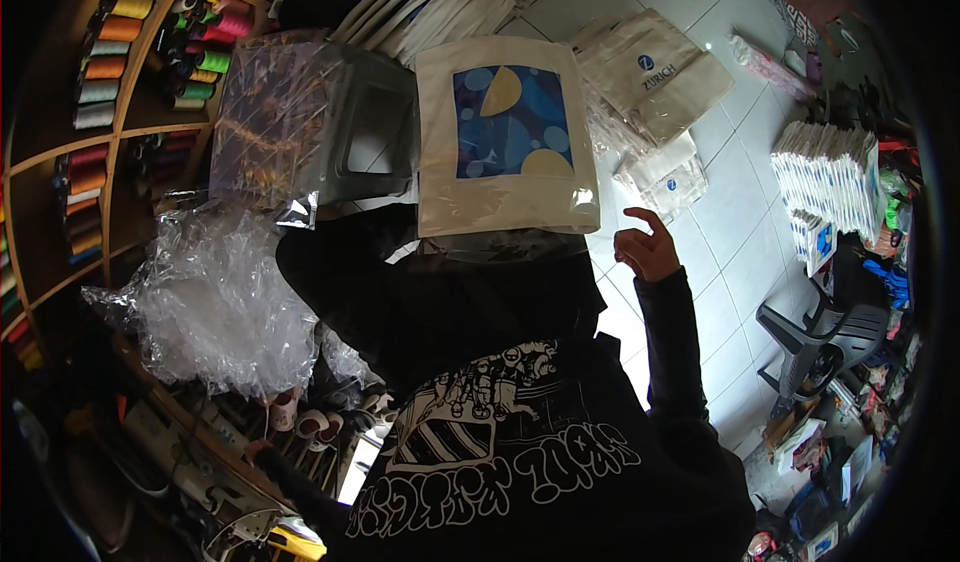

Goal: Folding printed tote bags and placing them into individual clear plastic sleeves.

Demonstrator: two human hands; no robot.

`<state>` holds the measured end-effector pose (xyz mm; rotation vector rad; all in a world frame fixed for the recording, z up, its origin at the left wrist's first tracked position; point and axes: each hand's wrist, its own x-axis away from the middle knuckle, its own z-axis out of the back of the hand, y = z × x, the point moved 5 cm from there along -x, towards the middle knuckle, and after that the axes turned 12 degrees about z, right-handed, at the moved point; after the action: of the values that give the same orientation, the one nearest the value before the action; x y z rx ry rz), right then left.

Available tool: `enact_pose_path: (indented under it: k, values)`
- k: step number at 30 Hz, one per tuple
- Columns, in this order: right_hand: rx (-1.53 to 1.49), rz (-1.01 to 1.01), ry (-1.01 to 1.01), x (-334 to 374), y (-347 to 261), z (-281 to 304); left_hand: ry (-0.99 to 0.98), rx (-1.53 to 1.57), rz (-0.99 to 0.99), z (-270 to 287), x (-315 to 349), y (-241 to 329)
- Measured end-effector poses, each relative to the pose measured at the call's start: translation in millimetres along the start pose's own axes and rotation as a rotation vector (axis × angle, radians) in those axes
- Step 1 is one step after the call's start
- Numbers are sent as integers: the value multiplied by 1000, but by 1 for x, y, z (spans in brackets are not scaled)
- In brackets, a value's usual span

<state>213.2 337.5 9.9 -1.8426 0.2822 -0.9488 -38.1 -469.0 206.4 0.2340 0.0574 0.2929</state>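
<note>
Bag (508,137) L of R hand (648,249); apart

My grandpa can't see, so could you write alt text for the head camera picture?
A cream bag with a blue panel, in clear plastic, lies beside a raised, seemingly empty right hand. The left hand is at the dim lower left, below heaped plastic. Thread spools line shelves; more bags lie stacked nearby.

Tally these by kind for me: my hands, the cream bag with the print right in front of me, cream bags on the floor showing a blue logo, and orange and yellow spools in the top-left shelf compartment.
Left hand: 1
Right hand: 1
Printed cream bag: 1
Blue-logo cream bags: 2
Orange spools: 2
Yellow spool: 1
Total: 8
</note>
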Motion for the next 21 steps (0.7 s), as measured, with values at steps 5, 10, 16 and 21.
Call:
enact_pose_path:
  k: [5,10,16,21]
  values:
    - [139,8,-18,9,-3,8,-11,329,161,-170,44,-6]
    - [176,29,-139,-3,3,1,-143,448,-512,-200,108,299]
    - [125,38,-108,4,18,16,-541,651,-653,-264,157,422]
    - [271,372,-42,8,3,4,-612,697,-788,-280,170,447]
